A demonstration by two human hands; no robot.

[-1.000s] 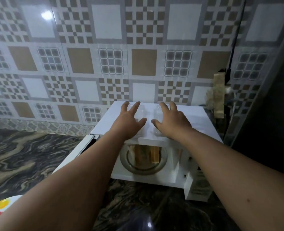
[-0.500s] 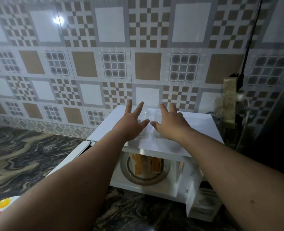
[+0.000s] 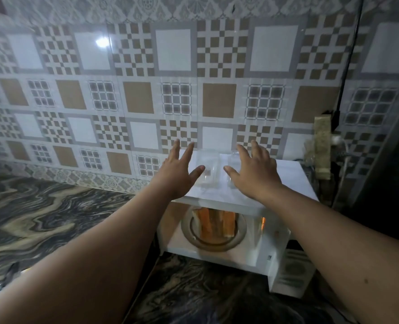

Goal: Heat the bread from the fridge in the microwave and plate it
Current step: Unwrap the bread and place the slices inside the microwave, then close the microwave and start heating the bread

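White microwave [image 3: 294,185] sits on the dark marbled surface [image 3: 53,218], pushed back close to the tiled wall [image 3: 170,90], with its cavity open toward the camera. The bread [image 3: 215,222] is inside, slices standing on the round glass turntable [image 3: 239,232], well back from the cavity's front lip. On the microwave's top there's a clear plastic container [image 3: 209,169], roughly mid-top and a bit in from the front edge. Left hand [image 3: 178,173] hovers at the container's 9 o'clock, right hand [image 3: 255,174] at its 3 o'clock, both with fingers spread and released, gripping nothing; can't tell if either actually touches the plastic. The surface stretches off to 9 o'clock of the microwave. At 3 o'clock it's tight: a dark cable [image 3: 348,66] and a dark panel crowd the right edge.
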